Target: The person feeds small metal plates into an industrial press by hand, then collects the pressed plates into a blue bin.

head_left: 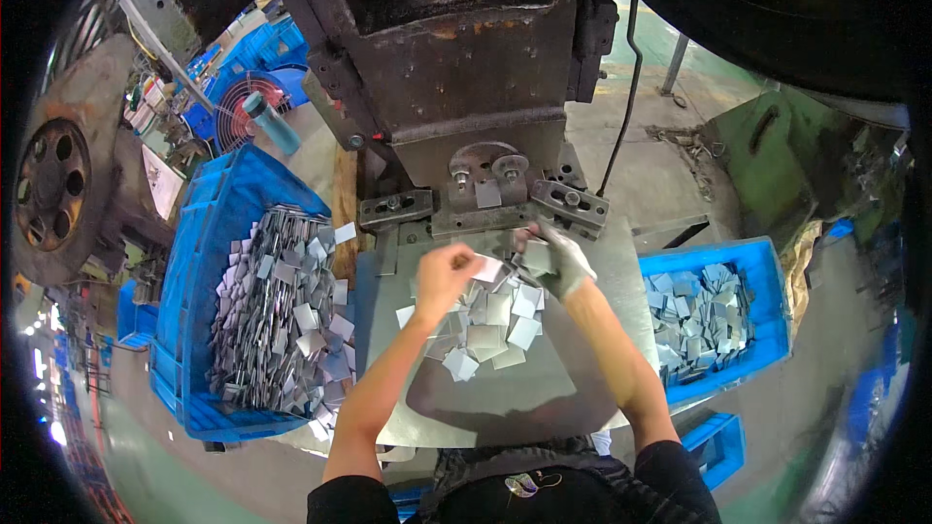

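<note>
My left hand, bare, pinches a small square metal plate between thumb and fingers above the steel work table. To its right, my right hand wears a light glove with bare fingertips and grips another flat metal plate; its fingers are slightly blurred. Below both hands lies a loose pile of square metal plates, overlapping on the table. Just ahead stands the press die, with one square plate at its middle, below two round posts. Neither hand touches the die.
A large blue crate heaped with metal plates stands at the left, some spilling by the table edge. At the right is another blue crate with plates. The heavy press ram hangs ahead; clamps flank the die. A black cable hangs at right.
</note>
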A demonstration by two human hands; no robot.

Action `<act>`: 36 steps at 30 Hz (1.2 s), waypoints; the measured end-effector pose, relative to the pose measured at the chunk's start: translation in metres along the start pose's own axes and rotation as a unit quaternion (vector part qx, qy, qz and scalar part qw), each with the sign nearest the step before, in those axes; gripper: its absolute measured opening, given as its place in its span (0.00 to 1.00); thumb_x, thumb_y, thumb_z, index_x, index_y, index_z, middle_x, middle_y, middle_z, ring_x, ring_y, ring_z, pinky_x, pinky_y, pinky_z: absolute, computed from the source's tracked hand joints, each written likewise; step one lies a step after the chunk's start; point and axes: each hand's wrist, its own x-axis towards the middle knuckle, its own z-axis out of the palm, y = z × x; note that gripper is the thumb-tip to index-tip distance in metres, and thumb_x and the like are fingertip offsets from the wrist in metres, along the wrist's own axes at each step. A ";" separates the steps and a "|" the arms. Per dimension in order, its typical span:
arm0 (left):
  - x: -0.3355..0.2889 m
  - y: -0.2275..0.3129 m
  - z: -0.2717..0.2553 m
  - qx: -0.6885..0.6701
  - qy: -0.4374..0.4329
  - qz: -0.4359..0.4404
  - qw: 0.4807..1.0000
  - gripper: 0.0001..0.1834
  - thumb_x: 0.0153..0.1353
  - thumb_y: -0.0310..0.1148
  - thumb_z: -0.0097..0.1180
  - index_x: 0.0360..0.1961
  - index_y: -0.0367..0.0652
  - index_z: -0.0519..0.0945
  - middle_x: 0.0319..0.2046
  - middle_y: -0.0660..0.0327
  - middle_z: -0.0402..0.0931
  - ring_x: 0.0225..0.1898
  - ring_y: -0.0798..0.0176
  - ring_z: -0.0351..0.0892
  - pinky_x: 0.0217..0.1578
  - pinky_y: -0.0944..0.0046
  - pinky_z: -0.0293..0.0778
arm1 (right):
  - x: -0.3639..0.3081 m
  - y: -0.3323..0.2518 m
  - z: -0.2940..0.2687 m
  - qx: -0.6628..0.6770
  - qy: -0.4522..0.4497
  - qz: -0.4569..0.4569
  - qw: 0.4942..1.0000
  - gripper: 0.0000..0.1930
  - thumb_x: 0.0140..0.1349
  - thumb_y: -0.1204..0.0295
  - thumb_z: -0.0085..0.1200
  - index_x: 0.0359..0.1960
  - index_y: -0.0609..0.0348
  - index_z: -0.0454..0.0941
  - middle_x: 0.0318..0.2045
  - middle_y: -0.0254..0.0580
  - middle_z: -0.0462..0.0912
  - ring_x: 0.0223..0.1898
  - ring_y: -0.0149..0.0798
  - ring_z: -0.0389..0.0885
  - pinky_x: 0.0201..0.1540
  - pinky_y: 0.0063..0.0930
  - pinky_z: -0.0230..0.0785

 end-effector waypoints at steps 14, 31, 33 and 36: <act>0.071 -0.022 0.024 -0.529 0.057 -0.288 0.796 0.09 0.55 0.31 0.52 0.29 0.34 0.75 0.26 0.50 0.79 0.23 0.63 0.80 0.21 0.73 0.75 | -0.011 0.009 -0.002 -0.081 0.073 -0.144 0.984 0.11 0.54 0.72 0.55 0.38 0.58 0.70 0.30 0.43 0.77 0.26 0.38 0.78 0.27 0.31 0.74; 0.080 -0.012 0.048 -0.580 0.135 -0.325 0.735 0.08 0.51 0.28 0.54 0.29 0.34 0.74 0.27 0.48 0.79 0.24 0.58 0.81 0.22 0.69 0.78 | -0.080 0.000 -0.058 0.087 0.022 -0.078 0.993 0.13 0.60 0.66 0.46 0.41 0.62 0.71 0.38 0.49 0.78 0.36 0.43 0.79 0.40 0.39 0.74; 0.084 -0.016 0.048 -0.581 0.144 -0.332 0.729 0.07 0.50 0.28 0.55 0.28 0.35 0.74 0.27 0.48 0.79 0.24 0.58 0.81 0.21 0.69 0.77 | -0.086 0.002 -0.045 0.099 0.014 -0.069 0.993 0.11 0.61 0.67 0.45 0.38 0.61 0.72 0.39 0.49 0.77 0.37 0.45 0.78 0.40 0.40 0.74; 0.088 -0.011 0.055 -0.588 0.155 -0.338 0.718 0.07 0.50 0.30 0.55 0.25 0.36 0.73 0.25 0.49 0.79 0.21 0.60 0.80 0.18 0.70 0.75 | -0.082 0.007 -0.050 0.130 -0.023 -0.086 0.987 0.09 0.61 0.67 0.46 0.33 0.61 0.74 0.41 0.50 0.76 0.39 0.46 0.77 0.41 0.40 0.73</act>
